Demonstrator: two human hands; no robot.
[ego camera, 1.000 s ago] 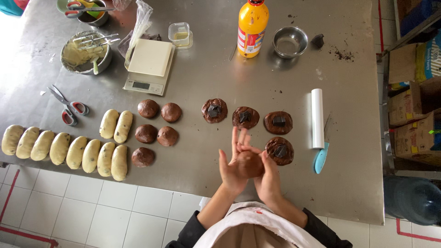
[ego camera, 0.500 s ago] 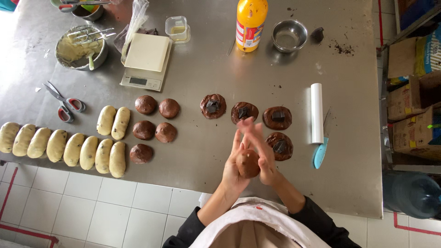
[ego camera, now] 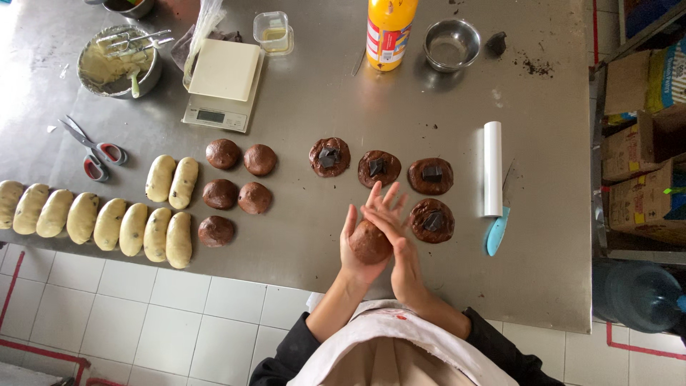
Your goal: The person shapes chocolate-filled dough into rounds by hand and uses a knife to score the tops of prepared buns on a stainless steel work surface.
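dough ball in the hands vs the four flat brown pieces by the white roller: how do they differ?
The dough ball is rounded; the flat pieces are pressed into discs. The dough ball is plain on the side that shows; each of the flat pieces carries a dark square chunk on top. The dough ball is cupped between the left hand and right hand; the flat pieces lie on the steel table. Both are the same dark brown dough.
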